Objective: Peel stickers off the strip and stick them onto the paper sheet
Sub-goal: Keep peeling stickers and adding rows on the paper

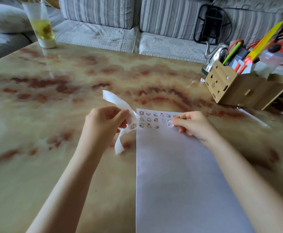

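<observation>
Marbled counter point(70, 78) carries the paper sheet point(179, 174); your right hand point(193, 124) pinches a sticker point(170, 123) at its far rows, left hand point(106, 122) grips the strip point(114, 100) left of it. Pressed down crooked, the sticker could crease or overlap its neighbours.

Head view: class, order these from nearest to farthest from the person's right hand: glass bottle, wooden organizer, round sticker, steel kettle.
1. round sticker: pinched by the right hand, over the paper sheet.
2. wooden organizer: beyond the hand, to the right.
3. steel kettle: behind the organizer, farther back.
4. glass bottle: far back on the left.
</observation>
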`<state>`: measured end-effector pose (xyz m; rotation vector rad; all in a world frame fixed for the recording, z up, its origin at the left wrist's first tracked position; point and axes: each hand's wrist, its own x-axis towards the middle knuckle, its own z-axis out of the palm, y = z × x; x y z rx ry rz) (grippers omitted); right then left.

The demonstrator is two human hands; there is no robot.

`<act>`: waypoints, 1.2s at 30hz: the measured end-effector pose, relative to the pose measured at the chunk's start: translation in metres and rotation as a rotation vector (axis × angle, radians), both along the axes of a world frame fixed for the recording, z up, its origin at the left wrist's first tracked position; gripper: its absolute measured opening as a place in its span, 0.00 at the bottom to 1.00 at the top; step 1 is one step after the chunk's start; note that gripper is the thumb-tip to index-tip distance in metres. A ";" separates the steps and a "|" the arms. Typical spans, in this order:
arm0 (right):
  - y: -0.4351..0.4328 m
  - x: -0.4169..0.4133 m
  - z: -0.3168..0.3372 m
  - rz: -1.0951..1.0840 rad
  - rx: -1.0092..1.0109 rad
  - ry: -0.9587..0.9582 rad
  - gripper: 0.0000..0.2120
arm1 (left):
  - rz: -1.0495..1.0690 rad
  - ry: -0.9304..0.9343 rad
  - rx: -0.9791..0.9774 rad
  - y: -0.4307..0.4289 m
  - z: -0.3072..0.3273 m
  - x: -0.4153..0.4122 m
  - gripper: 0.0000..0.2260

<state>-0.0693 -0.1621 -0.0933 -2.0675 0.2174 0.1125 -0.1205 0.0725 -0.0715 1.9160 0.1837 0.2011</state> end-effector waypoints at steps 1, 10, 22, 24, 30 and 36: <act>0.001 0.000 -0.001 -0.007 0.005 0.011 0.04 | 0.001 0.000 0.001 0.000 0.000 0.000 0.10; 0.008 0.000 0.000 0.019 -0.030 -0.028 0.02 | 0.002 0.006 0.004 0.000 0.000 0.000 0.10; 0.011 0.000 -0.007 0.013 -0.058 -0.071 0.03 | -0.001 0.002 0.003 0.001 -0.001 0.000 0.10; 0.012 -0.001 -0.007 0.012 -0.048 -0.070 0.03 | -0.005 0.000 0.007 0.002 -0.001 0.000 0.10; 0.013 -0.001 -0.011 0.010 -0.033 -0.089 0.02 | -0.006 0.000 0.001 0.003 -0.001 0.000 0.09; 0.014 -0.002 -0.014 0.013 -0.017 -0.110 0.02 | -0.015 -0.002 -0.005 0.004 -0.001 0.000 0.09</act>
